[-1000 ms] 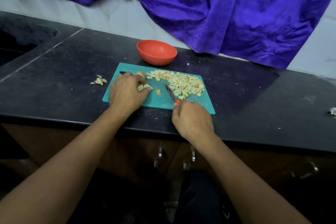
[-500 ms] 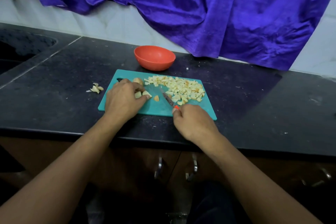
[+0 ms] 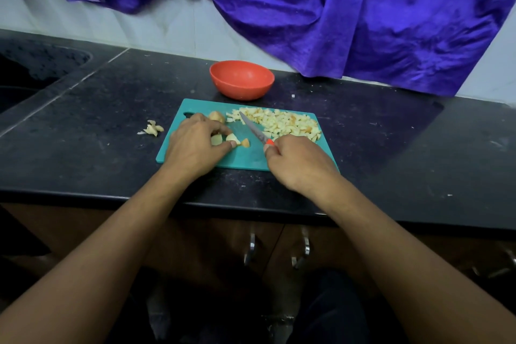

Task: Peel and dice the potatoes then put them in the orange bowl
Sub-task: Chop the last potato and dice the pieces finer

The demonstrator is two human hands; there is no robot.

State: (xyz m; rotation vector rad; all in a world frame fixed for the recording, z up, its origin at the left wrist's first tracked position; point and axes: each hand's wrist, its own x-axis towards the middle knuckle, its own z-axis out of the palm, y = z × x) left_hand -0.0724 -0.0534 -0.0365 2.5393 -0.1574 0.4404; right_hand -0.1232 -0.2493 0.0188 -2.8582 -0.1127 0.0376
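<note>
Left hand [image 3: 195, 145] fingers pinch potato piece [image 3: 232, 137] on board [image 3: 245, 158]; right hand [image 3: 296, 160] fingers curled round knife [image 3: 254, 129], blade beside dice pile [image 3: 284, 123]; bowl [image 3: 241, 80] behind

Bare counter [image 3: 391, 148] right of board [image 3: 195, 109] — bowl [image 3: 241, 79] behind.

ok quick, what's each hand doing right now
left hand: pinches a potato chunk on the teal board.
right hand: grips the knife by its orange handle.
</note>
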